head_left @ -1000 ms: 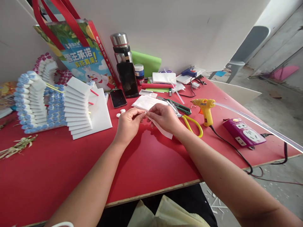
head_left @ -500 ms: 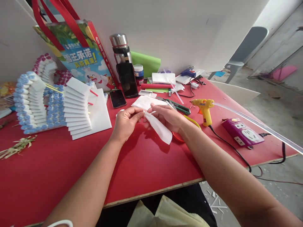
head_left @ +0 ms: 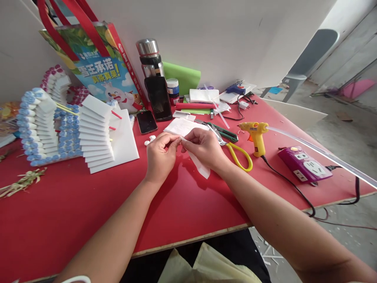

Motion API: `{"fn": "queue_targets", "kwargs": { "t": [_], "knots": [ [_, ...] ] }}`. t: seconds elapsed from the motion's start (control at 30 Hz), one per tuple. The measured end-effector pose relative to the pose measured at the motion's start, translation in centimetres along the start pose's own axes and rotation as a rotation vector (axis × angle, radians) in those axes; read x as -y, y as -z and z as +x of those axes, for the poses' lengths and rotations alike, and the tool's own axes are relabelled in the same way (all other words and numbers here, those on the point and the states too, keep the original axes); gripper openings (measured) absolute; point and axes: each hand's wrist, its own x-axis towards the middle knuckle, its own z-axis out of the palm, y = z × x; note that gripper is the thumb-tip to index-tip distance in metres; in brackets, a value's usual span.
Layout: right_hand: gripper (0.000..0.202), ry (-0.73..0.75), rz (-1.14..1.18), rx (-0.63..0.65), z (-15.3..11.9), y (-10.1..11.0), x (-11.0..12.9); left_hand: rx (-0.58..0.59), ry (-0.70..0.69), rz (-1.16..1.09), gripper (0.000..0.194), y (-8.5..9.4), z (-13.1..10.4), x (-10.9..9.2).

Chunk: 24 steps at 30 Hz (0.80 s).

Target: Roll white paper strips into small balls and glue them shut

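Above the red table, my left hand (head_left: 161, 155) pinches one end of a thin white paper strip (head_left: 200, 166) between thumb and fingertips. My right hand (head_left: 204, 148) grips the same strip close by, fingertips almost touching the left ones. The strip's loose end hangs below the right hand; the pinched end is mostly hidden by fingers. Small white rolled pieces (head_left: 150, 140) lie just beyond my left hand. Behind both hands rests a stack of white paper (head_left: 184, 126). Scissors with yellow handles (head_left: 240, 157) lie to the right of my right hand.
A yellow glue gun (head_left: 255, 137) with a long clear stick and a purple power strip (head_left: 304, 164) stand at the right. At the left are a white stepped model (head_left: 96, 133) and a shopping bag (head_left: 103, 74). Phones (head_left: 146, 122) and a steel flask (head_left: 149, 55) stand behind.
My right hand has closed from spread fingers to a pinch on the paper strip. Less of the strip shows now. The scissors and the small white rolls have come into clearer view.
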Motion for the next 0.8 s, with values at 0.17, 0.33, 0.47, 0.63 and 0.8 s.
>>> {"fn": "queue_targets", "kwargs": {
  "t": [0.17,0.33,0.47,0.63,0.8],
  "knots": [
    [0.025,-0.006,0.205,-0.007,0.2,0.1,-0.1,-0.064,-0.292,0.105,0.015,-0.3,-0.2,0.3],
    [0.022,0.012,0.233,-0.056,0.4,0.4,0.1,-0.048,-0.363,0.196,0.026,-0.5,-0.6,-0.4],
    [0.018,0.050,0.173,-0.050,0.3,0.7,0.2,-0.020,-0.303,0.132,0.026,-0.3,-0.5,-0.9],
    [0.019,0.114,0.119,0.087,0.2,1.1,0.2,0.063,0.024,-0.290,0.015,0.4,0.2,-0.2],
    [0.018,0.160,0.120,0.161,0.2,1.4,0.3,0.181,0.191,-0.546,0.018,0.8,0.5,0.7]
  ]
}}
